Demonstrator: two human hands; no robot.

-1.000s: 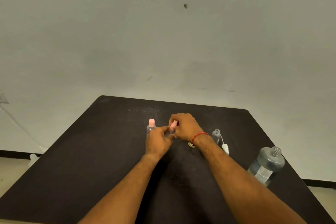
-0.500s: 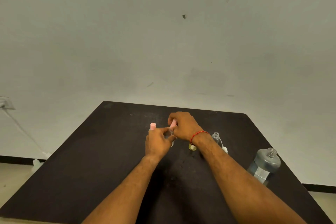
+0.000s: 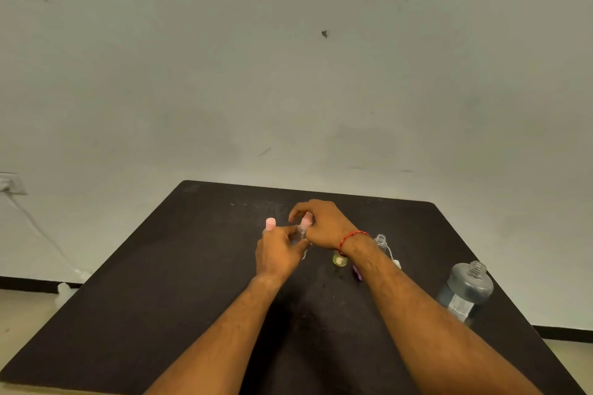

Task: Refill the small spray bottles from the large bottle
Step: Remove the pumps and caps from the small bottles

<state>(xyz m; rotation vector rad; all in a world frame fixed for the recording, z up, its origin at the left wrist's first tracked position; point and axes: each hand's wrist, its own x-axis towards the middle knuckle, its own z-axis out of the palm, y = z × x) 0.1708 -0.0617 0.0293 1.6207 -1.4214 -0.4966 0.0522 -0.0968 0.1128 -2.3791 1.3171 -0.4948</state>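
Note:
My left hand (image 3: 278, 250) grips the clear body of a small spray bottle (image 3: 302, 233) at the middle of the black table (image 3: 160, 282). My right hand (image 3: 324, 224) closes its fingers around that bottle's pink spray top (image 3: 307, 219). Just left of my hands stands a second small bottle with a pink cap (image 3: 270, 224), its body hidden behind my left hand. To the right an uncapped small clear bottle (image 3: 381, 242) stands, with its white spray head (image 3: 396, 263) lying beside it. The large grey bottle (image 3: 465, 292) stands uncapped near the table's right edge.
A small yellowish cap or jar (image 3: 339, 260) sits under my right wrist, and a purple item (image 3: 357, 272) pokes out beside my forearm. A wall socket with a white cable (image 3: 12, 184) is at the left. The wall rises behind the table.
The camera has tilted up a little. My right fingers have shifted around the pink top, now showing more of it. Both hands stay on the same small bottle.

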